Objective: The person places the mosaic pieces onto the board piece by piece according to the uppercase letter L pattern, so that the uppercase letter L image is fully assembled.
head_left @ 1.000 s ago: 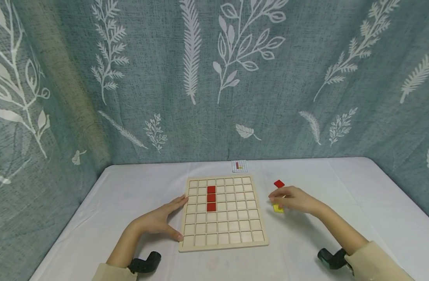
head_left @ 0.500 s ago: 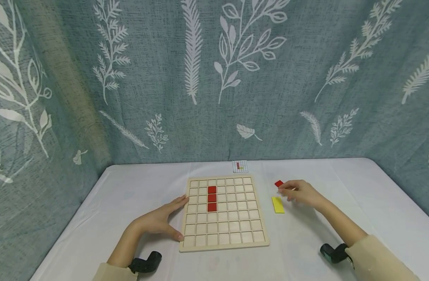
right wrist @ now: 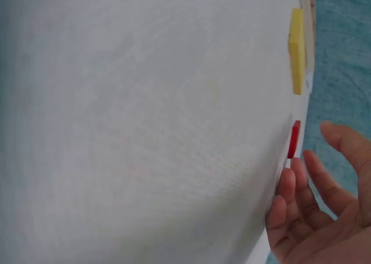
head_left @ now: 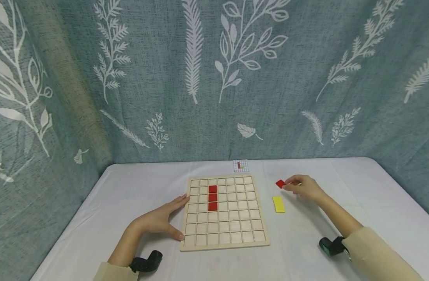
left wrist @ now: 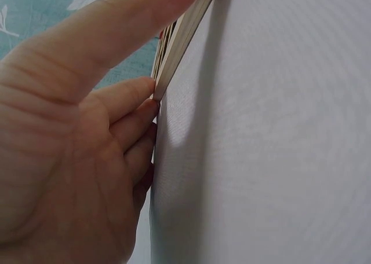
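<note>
A wooden grid board (head_left: 232, 226) lies mid-table with three red tiles (head_left: 212, 198) in one column near its top. My left hand (head_left: 162, 218) rests flat on the table, its straight fingers and thumb against the board's left edge (left wrist: 182, 38). My right hand (head_left: 302, 186) is right of the board, its fingertips at a loose red tile (head_left: 279, 183). In the right wrist view that red tile (right wrist: 294, 139) lies just beyond the relaxed fingers (right wrist: 295, 186), which hold nothing. A yellow tile (head_left: 278, 204) lies flat on the table nearer to me.
A small pattern card (head_left: 240, 166) lies behind the board at the table's far edge. A leaf-print curtain (head_left: 214, 78) closes off the back and sides. The white tablecloth (head_left: 358, 195) stretches to the right. Black wrist cameras (head_left: 146, 262) sit on both forearms.
My right hand has drawn off the yellow tile, which stays on the table, and moved away from me to the loose red tile. The left hand and board have not moved.
</note>
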{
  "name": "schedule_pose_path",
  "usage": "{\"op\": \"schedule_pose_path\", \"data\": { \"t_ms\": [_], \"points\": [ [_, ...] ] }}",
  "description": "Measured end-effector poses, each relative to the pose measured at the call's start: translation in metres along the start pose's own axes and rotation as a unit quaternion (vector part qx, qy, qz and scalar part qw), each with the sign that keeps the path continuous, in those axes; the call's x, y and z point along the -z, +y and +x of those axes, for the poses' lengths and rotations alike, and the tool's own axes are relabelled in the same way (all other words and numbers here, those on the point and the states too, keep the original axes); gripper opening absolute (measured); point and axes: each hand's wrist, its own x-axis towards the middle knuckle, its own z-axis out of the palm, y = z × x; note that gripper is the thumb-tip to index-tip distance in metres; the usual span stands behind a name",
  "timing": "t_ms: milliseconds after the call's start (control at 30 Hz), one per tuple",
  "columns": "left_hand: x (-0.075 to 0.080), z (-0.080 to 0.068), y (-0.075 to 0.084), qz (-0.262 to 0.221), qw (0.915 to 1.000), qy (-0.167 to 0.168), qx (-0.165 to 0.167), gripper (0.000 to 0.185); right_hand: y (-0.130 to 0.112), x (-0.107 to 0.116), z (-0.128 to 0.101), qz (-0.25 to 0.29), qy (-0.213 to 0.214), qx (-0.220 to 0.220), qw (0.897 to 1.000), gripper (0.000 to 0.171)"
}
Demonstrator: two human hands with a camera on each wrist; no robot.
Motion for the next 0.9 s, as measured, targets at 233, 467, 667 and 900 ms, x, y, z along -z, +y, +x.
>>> {"op": "schedule_pose_path", "data": {
  "t_ms": [233, 467, 667, 900],
  "points": [
    [0.0013, -0.0027, 0.0012, -0.002, 1.0000, 0.005, -0.003, 0.111, -0.0030, -0.0029, 0.0094, -0.031, 0.016, 0.013, 0.999, 0.039],
    [-0.0001, -0.0018, 0.0037, -0.009, 0.9999, 0.003, -0.005, 0.110, -0.0079, -0.0068, 0.0104, -0.075, 0.034, 0.026, 0.996, 0.035],
    [-0.0003, -0.0004, 0.0043, -0.003, 1.0000, 0.006, -0.002, 0.110, -0.0074, -0.0070, 0.0098, -0.084, 0.033, 0.045, 0.995, 0.026],
    [0.0003, -0.0013, 0.0023, -0.002, 1.0000, 0.004, -0.007, 0.110, -0.0039, -0.0039, 0.0043, -0.072, 0.000, 0.082, 0.994, 0.021]
  ]
}}
